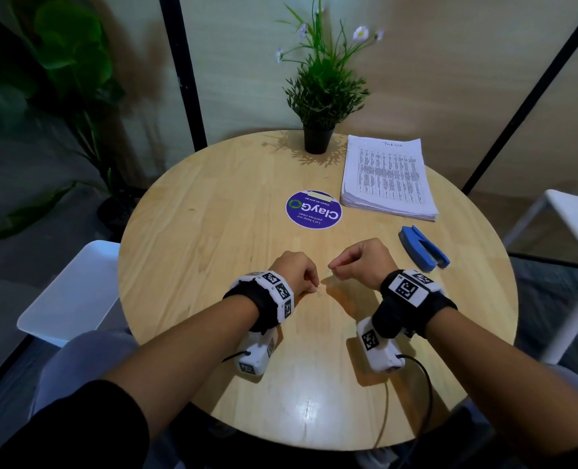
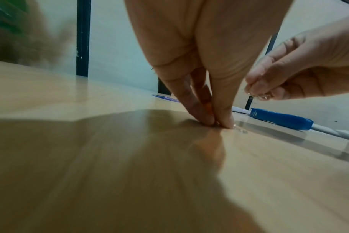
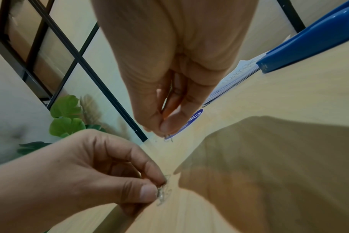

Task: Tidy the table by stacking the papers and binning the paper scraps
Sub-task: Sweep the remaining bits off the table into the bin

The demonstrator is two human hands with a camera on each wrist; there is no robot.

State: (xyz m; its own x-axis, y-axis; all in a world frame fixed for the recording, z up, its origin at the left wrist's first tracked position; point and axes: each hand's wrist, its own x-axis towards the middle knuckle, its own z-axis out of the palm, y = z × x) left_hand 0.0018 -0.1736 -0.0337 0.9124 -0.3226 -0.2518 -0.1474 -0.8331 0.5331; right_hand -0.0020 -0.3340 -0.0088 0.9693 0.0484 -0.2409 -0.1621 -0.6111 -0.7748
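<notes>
At the near middle of the round wooden bench (image 1: 213, 204), I see a small cluster of thin, pale, glinting scraps (image 3: 163, 193), too fine for me to say whether they are paper, lying on the surface and caught between my left hand's (image 1: 294, 272) thumb and forefinger, which are pressed together in a tight pinch with their tips down on the wood. Just beside it, my right hand (image 1: 365, 262) hovers a little above the bench, its fingers likewise curled into a pinch around a few more of the same tiny bits (image 2: 263, 97), which dangle from its fingertips (image 2: 257, 88). The two hands sit close together without touching. Farther back on the right side of the bench rests the neat stack of printed papers (image 1: 387, 177), squared up and lying flat. Between that stack and my right hand lies a blue stapler (image 1: 423, 247), angled across the wood. A round purple sticker (image 1: 313, 209) marks the bench's centre, and a small potted plant (image 1: 321, 96) stands at the far edge, next to the papers.
</notes>
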